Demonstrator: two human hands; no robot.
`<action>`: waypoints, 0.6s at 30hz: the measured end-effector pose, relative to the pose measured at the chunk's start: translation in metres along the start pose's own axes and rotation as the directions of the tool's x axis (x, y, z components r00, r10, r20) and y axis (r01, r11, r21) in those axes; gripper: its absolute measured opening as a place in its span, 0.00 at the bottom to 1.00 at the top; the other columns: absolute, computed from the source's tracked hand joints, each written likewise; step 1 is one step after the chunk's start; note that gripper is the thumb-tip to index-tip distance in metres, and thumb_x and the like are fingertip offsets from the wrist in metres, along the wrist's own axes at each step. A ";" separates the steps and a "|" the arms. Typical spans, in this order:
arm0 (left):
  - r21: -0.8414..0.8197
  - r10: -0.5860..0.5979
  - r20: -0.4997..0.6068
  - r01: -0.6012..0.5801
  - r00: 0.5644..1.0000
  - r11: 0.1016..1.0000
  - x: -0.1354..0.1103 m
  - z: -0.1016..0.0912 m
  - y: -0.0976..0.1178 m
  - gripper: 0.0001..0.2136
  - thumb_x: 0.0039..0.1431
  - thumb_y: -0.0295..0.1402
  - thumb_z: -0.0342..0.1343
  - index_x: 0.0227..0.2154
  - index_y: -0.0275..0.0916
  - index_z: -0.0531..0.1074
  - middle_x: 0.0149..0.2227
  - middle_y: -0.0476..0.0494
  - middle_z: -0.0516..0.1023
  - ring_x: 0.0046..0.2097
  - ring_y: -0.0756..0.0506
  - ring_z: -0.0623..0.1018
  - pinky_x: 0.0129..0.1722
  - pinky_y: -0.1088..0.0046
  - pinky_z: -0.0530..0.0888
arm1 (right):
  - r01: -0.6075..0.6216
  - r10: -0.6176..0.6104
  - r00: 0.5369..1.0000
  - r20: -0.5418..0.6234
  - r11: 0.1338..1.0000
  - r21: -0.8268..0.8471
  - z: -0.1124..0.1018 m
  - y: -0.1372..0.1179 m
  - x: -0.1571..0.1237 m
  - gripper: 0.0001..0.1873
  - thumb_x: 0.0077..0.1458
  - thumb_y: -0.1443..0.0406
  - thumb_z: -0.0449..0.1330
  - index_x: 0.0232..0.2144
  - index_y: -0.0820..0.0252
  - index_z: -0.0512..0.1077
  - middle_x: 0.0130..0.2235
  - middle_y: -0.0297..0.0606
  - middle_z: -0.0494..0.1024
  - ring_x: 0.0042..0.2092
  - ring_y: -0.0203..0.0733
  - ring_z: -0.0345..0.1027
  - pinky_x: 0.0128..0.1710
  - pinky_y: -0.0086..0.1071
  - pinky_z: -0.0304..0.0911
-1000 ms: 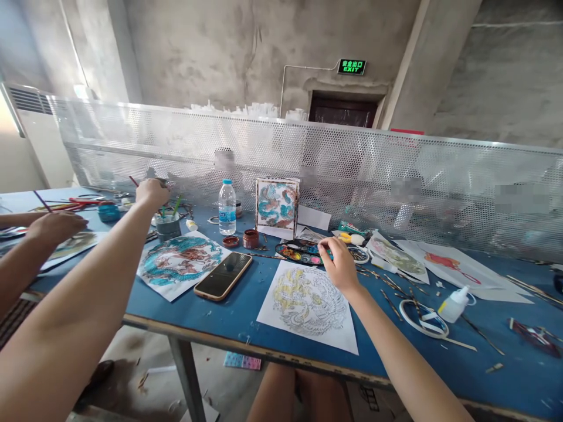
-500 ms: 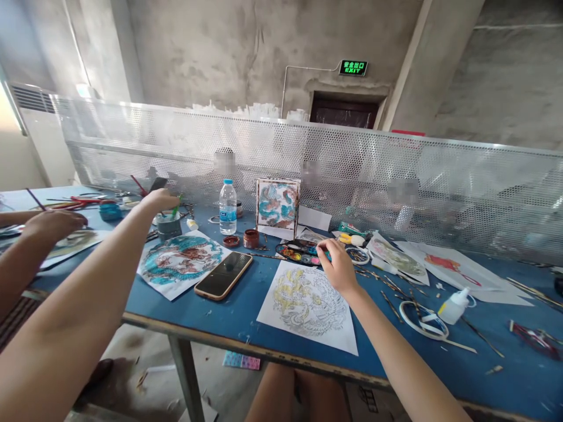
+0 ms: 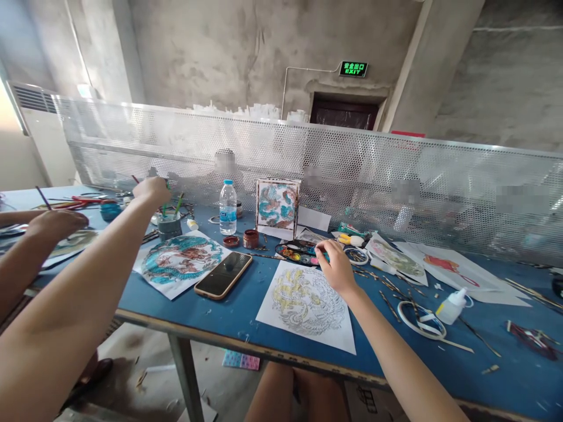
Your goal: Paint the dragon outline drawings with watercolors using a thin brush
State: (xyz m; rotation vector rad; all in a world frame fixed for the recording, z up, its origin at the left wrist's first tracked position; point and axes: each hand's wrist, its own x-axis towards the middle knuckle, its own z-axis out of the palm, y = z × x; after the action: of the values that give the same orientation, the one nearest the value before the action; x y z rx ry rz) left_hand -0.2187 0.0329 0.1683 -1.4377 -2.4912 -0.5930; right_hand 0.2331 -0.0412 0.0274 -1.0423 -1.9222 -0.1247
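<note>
My left hand (image 3: 153, 190) is stretched out to the back left, its fingers closed around what looks like a green-handled paintbrush (image 3: 165, 208) standing down in a grey cup (image 3: 169, 227). A second green-handled brush (image 3: 179, 203) leans in the same cup. My right hand (image 3: 336, 265) hovers by the right end of a paint palette (image 3: 292, 254), fingers curled with thumb and forefinger close together; I cannot see anything between them. Below it lies a sheet with a round line drawing (image 3: 308, 302), partly coloured yellow on its left side.
A phone (image 3: 224, 275) lies beside a turquoise-and-brown painting (image 3: 182, 264). Behind stand a water bottle (image 3: 227, 208), a brown paint jar (image 3: 250, 238) and a framed picture (image 3: 278, 205). A glue bottle (image 3: 451, 306) and sticks lie right. Another person's hand (image 3: 59, 224) works at far left.
My left hand has moved left and slightly up, away from the second green brush, which now stands free in the cup. My right hand has barely moved.
</note>
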 end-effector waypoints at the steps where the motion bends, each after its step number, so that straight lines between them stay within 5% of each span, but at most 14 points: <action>1: 0.040 -0.008 -0.021 0.008 1.000 0.999 -0.002 -0.006 0.002 0.17 0.51 0.32 0.53 0.42 0.25 0.69 0.40 0.37 0.71 0.40 0.43 0.68 0.39 0.66 0.67 | 0.002 -0.002 1.000 0.001 1.000 -0.001 0.000 0.000 0.000 0.08 0.58 0.65 0.47 0.31 0.58 0.65 0.33 0.40 0.70 0.39 0.44 0.62 0.39 0.36 0.57; 9: 0.117 0.038 -0.012 -0.036 0.999 0.992 -0.002 -0.038 0.011 0.18 0.54 0.32 0.49 0.42 0.21 0.68 0.43 0.32 0.73 0.41 0.45 0.68 0.40 0.73 0.67 | 0.007 -0.007 1.000 0.019 1.000 -0.013 0.000 0.000 0.001 0.08 0.58 0.66 0.47 0.30 0.59 0.65 0.33 0.39 0.70 0.38 0.43 0.62 0.39 0.35 0.57; 18: 0.079 0.086 -0.008 -0.085 0.996 0.993 -0.007 -0.050 0.017 0.15 0.54 0.25 0.48 0.41 0.16 0.66 0.49 0.28 0.69 0.48 0.42 0.68 0.47 0.64 0.65 | -0.007 0.008 1.000 0.020 1.000 -0.005 0.001 0.001 0.001 0.08 0.58 0.66 0.47 0.30 0.58 0.64 0.33 0.38 0.70 0.39 0.43 0.62 0.39 0.34 0.57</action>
State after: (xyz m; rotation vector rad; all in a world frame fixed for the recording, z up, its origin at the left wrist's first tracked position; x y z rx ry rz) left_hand -0.2014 0.0133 0.2150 -1.4986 -2.4024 -0.4797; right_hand 0.2328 -0.0394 0.0269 -1.0574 -1.9366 -0.1148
